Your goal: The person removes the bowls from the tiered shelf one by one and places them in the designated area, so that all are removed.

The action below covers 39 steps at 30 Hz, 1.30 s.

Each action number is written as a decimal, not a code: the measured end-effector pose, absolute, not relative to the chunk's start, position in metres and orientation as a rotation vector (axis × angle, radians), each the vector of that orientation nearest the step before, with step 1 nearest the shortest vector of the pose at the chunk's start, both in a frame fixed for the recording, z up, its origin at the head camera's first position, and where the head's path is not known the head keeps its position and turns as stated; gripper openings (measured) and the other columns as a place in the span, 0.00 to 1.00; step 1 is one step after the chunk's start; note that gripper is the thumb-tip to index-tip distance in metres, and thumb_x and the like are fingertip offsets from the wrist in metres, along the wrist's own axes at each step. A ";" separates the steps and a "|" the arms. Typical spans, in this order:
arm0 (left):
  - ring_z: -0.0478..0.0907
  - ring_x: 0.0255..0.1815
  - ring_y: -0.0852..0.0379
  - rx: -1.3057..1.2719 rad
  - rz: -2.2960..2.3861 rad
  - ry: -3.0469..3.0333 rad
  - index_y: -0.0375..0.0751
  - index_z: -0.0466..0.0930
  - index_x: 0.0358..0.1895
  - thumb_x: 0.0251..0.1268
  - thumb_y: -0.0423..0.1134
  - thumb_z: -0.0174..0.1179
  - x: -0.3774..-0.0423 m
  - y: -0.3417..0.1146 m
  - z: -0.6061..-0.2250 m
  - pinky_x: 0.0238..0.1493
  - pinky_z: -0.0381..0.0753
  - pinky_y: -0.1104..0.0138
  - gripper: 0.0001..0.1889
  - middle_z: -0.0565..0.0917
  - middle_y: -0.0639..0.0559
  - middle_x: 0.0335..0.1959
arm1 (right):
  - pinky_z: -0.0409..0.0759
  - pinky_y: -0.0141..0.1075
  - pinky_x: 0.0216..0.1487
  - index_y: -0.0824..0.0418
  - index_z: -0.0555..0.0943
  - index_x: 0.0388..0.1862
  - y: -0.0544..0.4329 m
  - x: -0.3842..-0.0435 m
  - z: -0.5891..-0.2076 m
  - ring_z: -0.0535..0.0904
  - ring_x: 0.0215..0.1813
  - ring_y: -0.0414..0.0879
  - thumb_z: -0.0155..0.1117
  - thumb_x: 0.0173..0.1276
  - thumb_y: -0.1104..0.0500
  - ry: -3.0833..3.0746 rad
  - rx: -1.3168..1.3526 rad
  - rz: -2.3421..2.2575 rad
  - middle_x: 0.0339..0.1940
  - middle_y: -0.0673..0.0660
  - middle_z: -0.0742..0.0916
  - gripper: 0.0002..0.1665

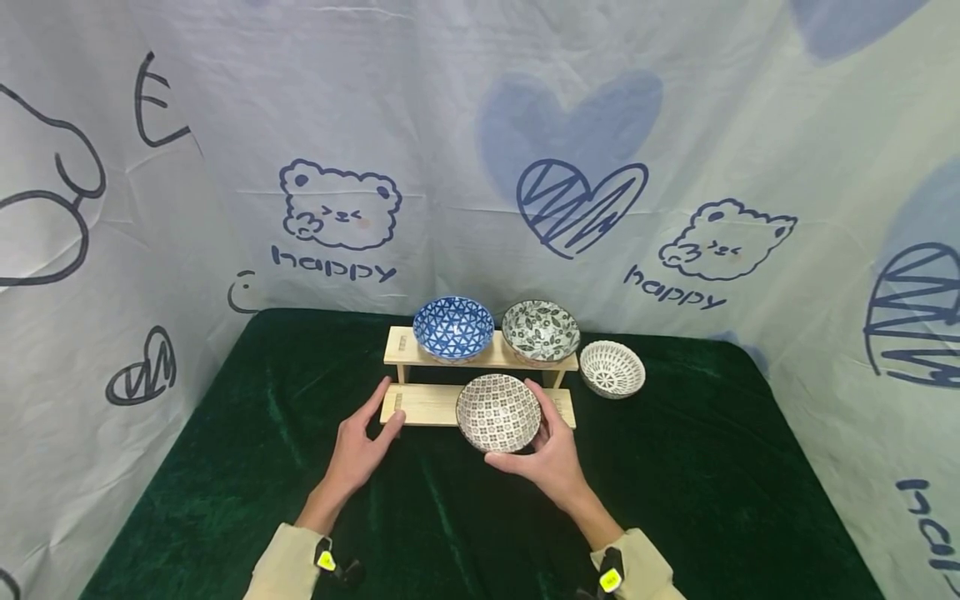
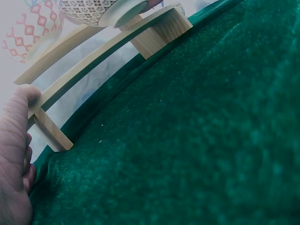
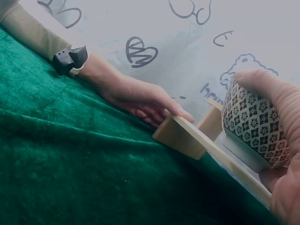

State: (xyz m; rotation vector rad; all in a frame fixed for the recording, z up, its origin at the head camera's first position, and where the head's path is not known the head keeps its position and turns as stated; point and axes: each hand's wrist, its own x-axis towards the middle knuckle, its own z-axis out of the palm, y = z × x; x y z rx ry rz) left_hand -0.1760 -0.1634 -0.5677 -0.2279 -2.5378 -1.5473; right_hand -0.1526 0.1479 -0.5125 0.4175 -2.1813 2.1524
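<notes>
A bowl with a brown-and-white lattice pattern [image 1: 498,413] is held in my right hand [image 1: 553,458], thumb at its near side and fingers round its right. It is over the right part of the lower shelf of a two-step wooden rack [image 1: 427,406]. Whether its foot touches the shelf, I cannot tell. My left hand [image 1: 358,446] grips the left end of that shelf, thumb at the front edge [image 2: 28,93]. On the upper step stand a blue-and-white bowl [image 1: 453,328] and a bowl with dark green leaves [image 1: 541,332].
A smaller white bowl with dark marks [image 1: 612,369] stands on the green velvet cloth [image 1: 675,467], right of the rack. A pale printed curtain [image 1: 450,150] hangs behind and at both sides. In the left wrist view, a bowl's pink-diamond outside [image 2: 35,28] shows on the upper step.
</notes>
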 end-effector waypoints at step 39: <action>0.63 0.81 0.43 -0.232 -1.527 -2.554 0.47 0.59 0.83 0.79 0.54 0.59 -0.176 -0.164 -0.567 0.78 0.61 0.41 0.37 0.64 0.49 0.82 | 0.68 0.26 0.73 0.64 0.58 0.83 0.204 -0.143 -0.515 0.68 0.77 0.54 0.84 0.46 0.77 -2.130 0.242 1.977 0.79 0.62 0.70 0.67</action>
